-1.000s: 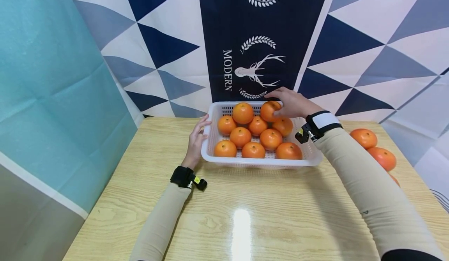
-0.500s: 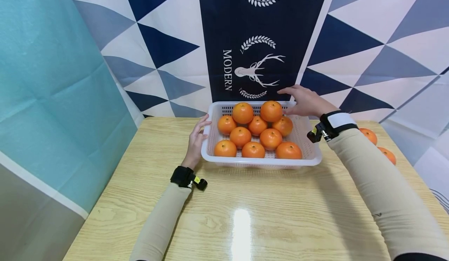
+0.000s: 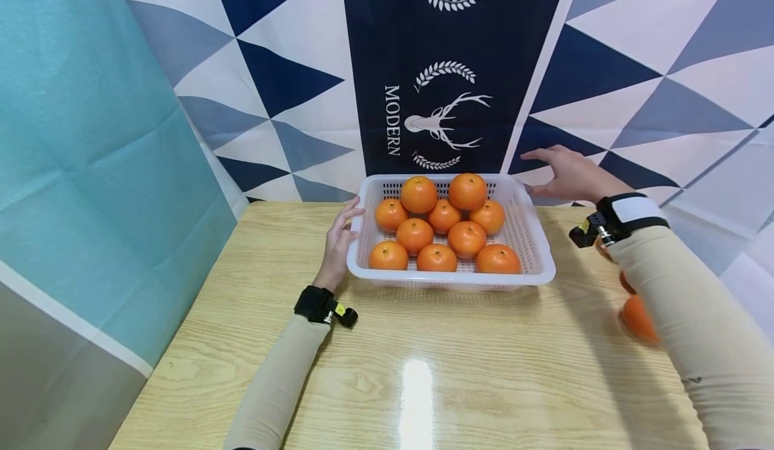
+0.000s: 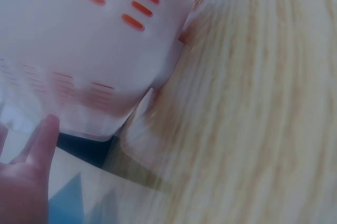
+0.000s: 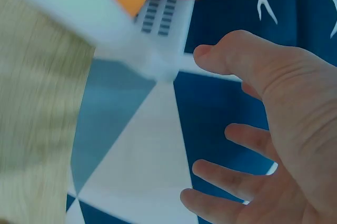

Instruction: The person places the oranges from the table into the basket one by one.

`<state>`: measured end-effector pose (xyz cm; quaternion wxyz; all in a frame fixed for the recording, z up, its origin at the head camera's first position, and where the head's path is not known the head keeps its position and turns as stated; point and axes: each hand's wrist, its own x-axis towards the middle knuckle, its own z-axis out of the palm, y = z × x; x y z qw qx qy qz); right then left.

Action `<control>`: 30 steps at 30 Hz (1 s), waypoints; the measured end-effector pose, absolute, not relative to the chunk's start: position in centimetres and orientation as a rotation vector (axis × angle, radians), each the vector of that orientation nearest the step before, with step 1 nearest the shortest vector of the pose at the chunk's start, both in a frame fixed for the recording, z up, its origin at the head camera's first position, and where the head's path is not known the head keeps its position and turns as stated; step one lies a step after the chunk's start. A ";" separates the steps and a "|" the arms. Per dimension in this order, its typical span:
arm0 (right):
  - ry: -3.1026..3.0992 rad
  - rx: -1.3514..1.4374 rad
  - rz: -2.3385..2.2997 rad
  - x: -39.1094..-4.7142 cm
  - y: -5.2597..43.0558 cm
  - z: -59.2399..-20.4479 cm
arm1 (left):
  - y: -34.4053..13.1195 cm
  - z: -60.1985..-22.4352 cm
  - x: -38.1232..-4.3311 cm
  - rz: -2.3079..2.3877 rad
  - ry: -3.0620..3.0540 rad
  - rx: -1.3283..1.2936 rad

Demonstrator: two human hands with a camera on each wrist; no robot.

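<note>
A white plastic basket (image 3: 453,279) with slotted sides stands on the table, several oranges inside it. Two of these, among them one orange (image 3: 467,191) at the back right, sit on top of the others. My left hand (image 3: 336,248) rests with extended fingers against the basket's left end; the left wrist view shows its fingers (image 4: 45,142) at the slotted wall. Beyond the basket's right end, my right hand (image 3: 571,174) is in the air, fingers spread, holding nothing. In the right wrist view its thumb (image 5: 226,53) is apart from the basket's corner.
A loose orange (image 3: 639,319) lies on the wooden table (image 3: 484,356) at the right, with others partly hidden behind the right sleeve (image 3: 683,316). A patterned cloth (image 3: 302,27) hangs right behind the table, and a teal cloth (image 3: 91,134) at the left.
My right hand has let go of the orange at the basket's back right and moved away to the right, past the basket's end. The left hand has stayed in place.
</note>
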<state>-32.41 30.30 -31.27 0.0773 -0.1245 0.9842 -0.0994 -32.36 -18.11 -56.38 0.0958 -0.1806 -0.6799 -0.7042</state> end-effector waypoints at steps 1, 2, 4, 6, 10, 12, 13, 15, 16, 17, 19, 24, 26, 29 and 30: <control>2.948 -0.367 -0.288 -32.4 30.8 -31.3 | -18.1 -56.3 -32.3 -2.085 -2.018 -0.535; 2.947 -0.362 -0.274 -32.4 31.3 -31.3 | -18.1 -56.3 -32.3 -2.085 -2.023 -0.536; 2.946 -0.356 -0.244 -32.3 32.4 -31.4 | -18.0 -56.2 -32.3 -2.084 -2.028 -0.542; 2.950 -0.350 -0.222 -32.2 33.4 -31.5 | -18.0 -56.1 -32.2 -2.089 -2.033 -0.542; 2.957 -0.336 -0.203 -31.7 35.4 -31.5 | -18.0 -55.9 -32.0 -2.102 -2.036 -0.534; 2.958 -0.322 -0.186 -31.4 36.4 -31.5 | -18.1 -55.9 -32.0 -2.097 -2.043 -0.531; 2.958 -0.317 -0.177 -31.3 36.9 -31.5 | -18.1 -56.0 -32.0 -2.095 -2.047 -0.529; 2.963 -0.315 -0.149 -31.1 38.0 -31.4 | -18.2 -56.0 -32.0 -2.088 -2.051 -0.516; 2.964 -0.313 -0.136 -30.9 38.6 -31.4 | -18.2 -56.0 -32.0 -2.088 -2.047 -0.508; 2.966 -0.309 -0.127 -30.8 39.2 -31.3 | -18.2 -56.0 -32.0 -2.084 -2.044 -0.503; 2.972 -0.300 -0.109 -30.5 40.2 -31.0 | -18.2 -55.9 -32.0 -2.068 -2.038 -0.498; 2.975 -0.267 -0.084 -29.8 42.1 -30.7 | -17.9 -54.6 -31.0 -2.051 -2.019 -0.532; 2.971 -0.257 -0.085 -29.6 42.4 -30.7 | -17.9 -54.6 -31.0 -2.075 -2.010 -0.527; 2.966 -0.250 -0.085 -29.5 42.7 -30.9 | -18.0 -55.9 -32.0 -2.102 -2.012 -0.496; 2.965 -0.255 -0.086 -29.4 42.8 -31.0 | -17.9 -55.9 -32.0 -2.104 -2.012 -0.492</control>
